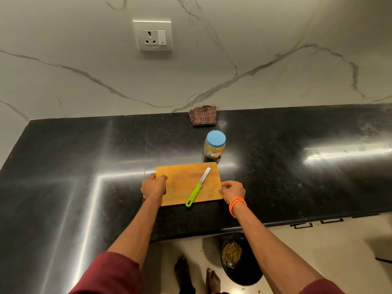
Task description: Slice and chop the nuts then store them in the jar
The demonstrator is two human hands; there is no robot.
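My left hand [153, 186] & right hand [233, 190] each grip a side edge of the rectangular wooden chopping board [182, 185]. Blue-lidded clear plastic jar [214, 144] stands just behind it, lid on. Risk: green-handled steel knife [198, 186] lies loose on the board w/ handle overhanging; any tilt could slide it off.

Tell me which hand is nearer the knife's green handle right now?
Right. The right hand holds the cutting board's right edge, close beside the green knife handle; the left hand grips the opposite left edge, farther away.

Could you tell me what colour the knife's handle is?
Bright green, on the knife lying on the board; head view.
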